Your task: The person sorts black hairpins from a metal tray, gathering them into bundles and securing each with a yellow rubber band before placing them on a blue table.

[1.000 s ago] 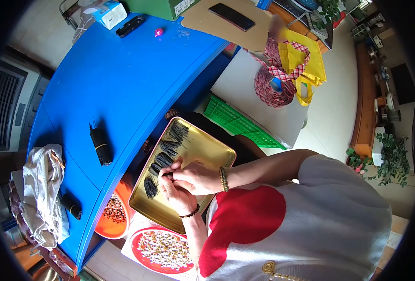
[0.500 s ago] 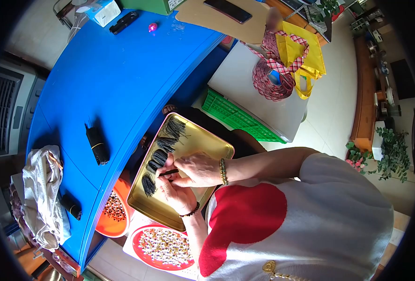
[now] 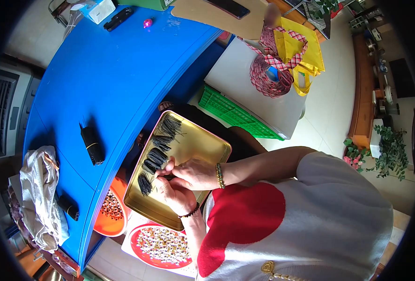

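My left hand, with a dark bead bracelet, is closed over a gold-coloured tray. My right hand, wearing a greenish bead bracelet, presses its fingers against the left fingertips. Between them shows a small bit of black strands, mostly covered by my fingers. Along the far side of the tray lie several bunches of thin black strands, among them a top bunch, a middle bunch and a bottom bunch. The middle bunches lie closest to my fingertips.
The blue table holds a banded black bundle, another dark bundle and a pale cloth. Below are an orange bowl and a red tray of small shiny pieces. A green crate stands beyond.
My hands have drawn closer together, and the black strands between them are now mostly covered. The whole view has shifted slightly.
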Demonstrator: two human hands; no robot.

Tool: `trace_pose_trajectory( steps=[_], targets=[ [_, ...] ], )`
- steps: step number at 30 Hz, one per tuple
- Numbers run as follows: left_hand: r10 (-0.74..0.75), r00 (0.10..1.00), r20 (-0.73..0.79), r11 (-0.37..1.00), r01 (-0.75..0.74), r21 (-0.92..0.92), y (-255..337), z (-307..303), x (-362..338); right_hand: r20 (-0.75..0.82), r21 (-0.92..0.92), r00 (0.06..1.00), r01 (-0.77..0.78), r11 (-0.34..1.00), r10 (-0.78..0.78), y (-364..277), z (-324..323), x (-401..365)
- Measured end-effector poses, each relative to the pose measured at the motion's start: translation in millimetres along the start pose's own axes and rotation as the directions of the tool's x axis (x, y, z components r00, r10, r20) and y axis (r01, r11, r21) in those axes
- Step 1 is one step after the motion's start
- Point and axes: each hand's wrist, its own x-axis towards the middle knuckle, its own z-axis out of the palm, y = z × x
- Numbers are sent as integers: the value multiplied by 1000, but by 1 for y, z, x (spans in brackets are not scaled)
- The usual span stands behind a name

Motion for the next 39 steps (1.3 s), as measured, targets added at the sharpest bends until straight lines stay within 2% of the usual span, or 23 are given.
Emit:
trace_pose_trajectory(
  steps=[2, 3, 6, 8, 9, 11, 14, 15, 18, 19, 21, 22, 23, 25, 29, 30, 32, 33, 34, 35, 36, 38, 39],
  targets=[
    [3, 999, -36, 997, 0, 76, 0, 0, 0, -42, 30, 995, 92, 995, -90, 10, 14, -3],
    [-9, 999, -38, 998, 12, 57, 0, 0, 1, -66, 19, 994, 84, 996, -83, 8, 14, -2],
    [-42, 998, -50, 999, 42, -2, 2, -1, 4, 119, -75, 993, 5, 997, 4, 10, 11, 4],
    [-74, 995, -60, 997, 72, -42, 5, 0, 8, 169, -91, 986, 8, 996, 7, 12, 6, 8],
    [-80, 997, 10, 994, 80, -68, 6, -1, 11, 196, -98, 980, -6, 995, 25, 6, -5, 12],
    [-121, 992, 30, 988, 123, -89, 8, 1, 12, 278, -92, 958, -41, 995, 66, 8, -14, 17],
    [-173, 979, 111, 975, 186, -121, 10, -3, 12, 91, 108, 996, -23, 994, 13, -7, -32, 17],
    [-191, 975, 111, 968, 206, -144, 10, -1, 11, 109, 195, 992, -87, 977, 66, -1, -26, 17],
    [-213, 971, 105, 965, 226, -136, 9, -2, 7, 104, 260, 994, -44, 965, 17, 9, -19, 10],
    [-214, 973, 88, 968, 223, -112, 6, -6, 6, 266, 303, 946, -267, 915, 188, -6, -36, 13],
    [-207, 976, 61, 977, 210, -43, 8, -6, 2, 307, 303, 918, -343, 889, 249, -12, -35, 12],
    [-135, 991, -13, 991, 135, 22, 7, -5, 0, 330, 305, 903, -378, 874, 275, -15, -33, 13],
    [-127, 990, -58, 990, 130, 50, 10, -6, -3, 435, 227, 828, -481, 847, 354, -19, -31, 16],
    [-99, 986, -132, 986, 114, 119, 15, -10, -5, 348, 184, 926, -223, 957, 148, -9, -13, 14],
    [-38, 974, -224, 933, 115, 342, 25, -26, -6, 182, 412, 976, -186, 892, 120, -8, 14, 15],
    [-29, 970, -240, 903, 129, 410, 29, -26, -5, 182, 429, 977, -177, 886, 107, -8, 15, 17],
    [69, 969, -236, 774, 97, 626, 40, -19, -6, 251, 417, 966, -170, 893, 67, -8, 11, 22],
    [204, 954, -221, 628, 46, 777, 43, -20, -4, 318, 387, 947, -171, 906, 43, -7, 6, 24],
    [330, 927, -177, 450, 10, 893, 48, -23, -2, 362, 422, 923, -289, 859, 133, -5, 2, 26],
    [441, 896, -51, 217, -51, 975, 49, -45, 2, 409, 449, 887, -402, 798, 216, -4, -2, 27],
    [407, 911, -62, 55, 43, 998, 60, -29, 3, 458, 468, 839, -508, 723, 292, -2, -5, 28],
    [412, 887, 206, -332, -64, 941, 58, -43, 11, 441, 462, 830, -537, 706, 342, 6, -8, 31],
    [387, 887, 251, -408, -80, 910, 56, -45, 13, 427, 467, 833, -536, 703, 352, 9, -8, 33]
  ],
)
